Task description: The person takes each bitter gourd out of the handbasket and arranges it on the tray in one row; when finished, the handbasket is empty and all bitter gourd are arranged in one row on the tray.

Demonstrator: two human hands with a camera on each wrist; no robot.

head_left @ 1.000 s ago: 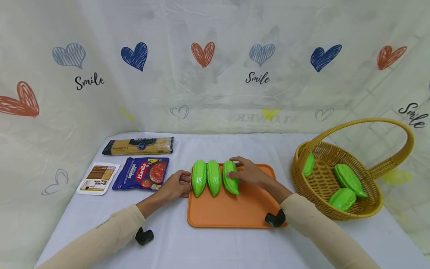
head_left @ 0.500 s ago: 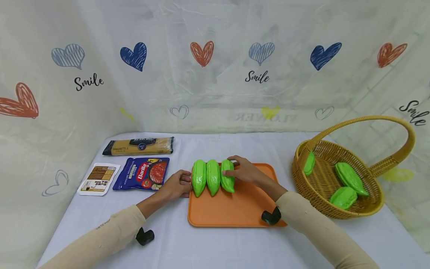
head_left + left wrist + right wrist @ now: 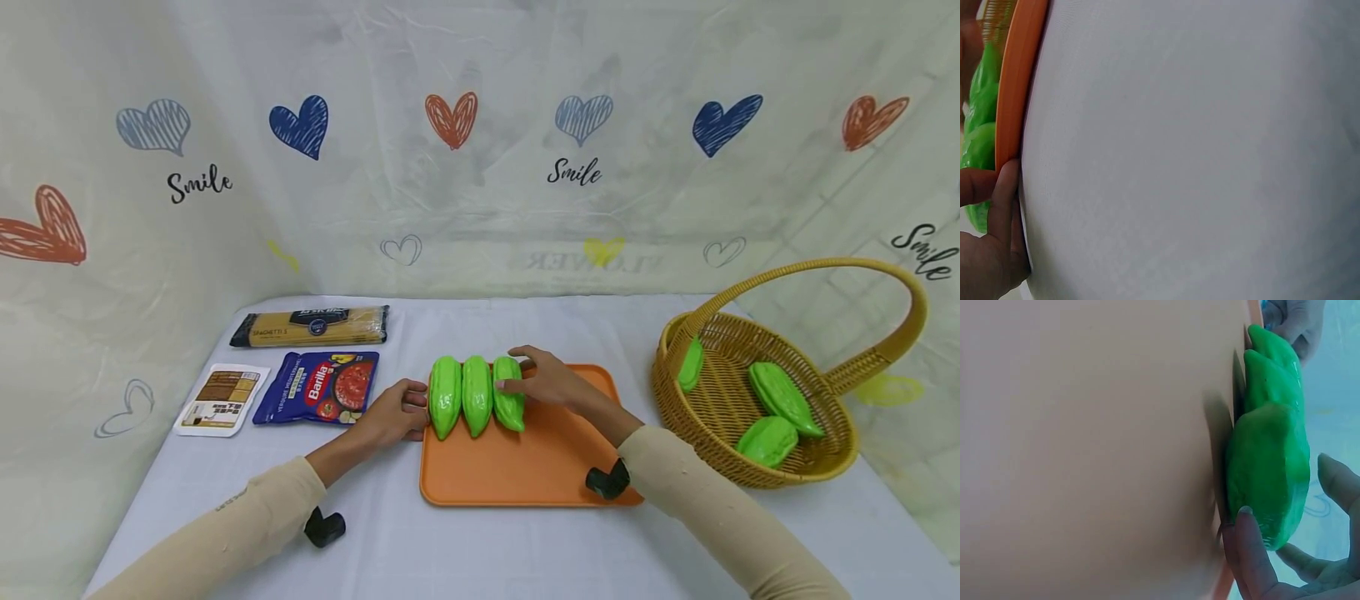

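Observation:
Three glossy green toy bitter melons lie side by side at the far left of an orange tray: the left one, the middle one and the right one. My left hand grips the tray's left edge; in the left wrist view the thumb lies on top of the rim and the fingers are outside it. Fingers of my right hand rest against the right bitter melon's side. In the right wrist view its thumb is raised clear of that bitter melon.
A wicker basket with an arched handle stands at right, holding three more bitter melons. At left lie a spaghetti pack, a blue Barilla pouch and a white-and-brown packet. A printed curtain hangs behind the table.
Over the past second my right hand has moved the right bitter melon left, closer to the middle one, and stays beside it. My left hand has stayed on the tray edge.

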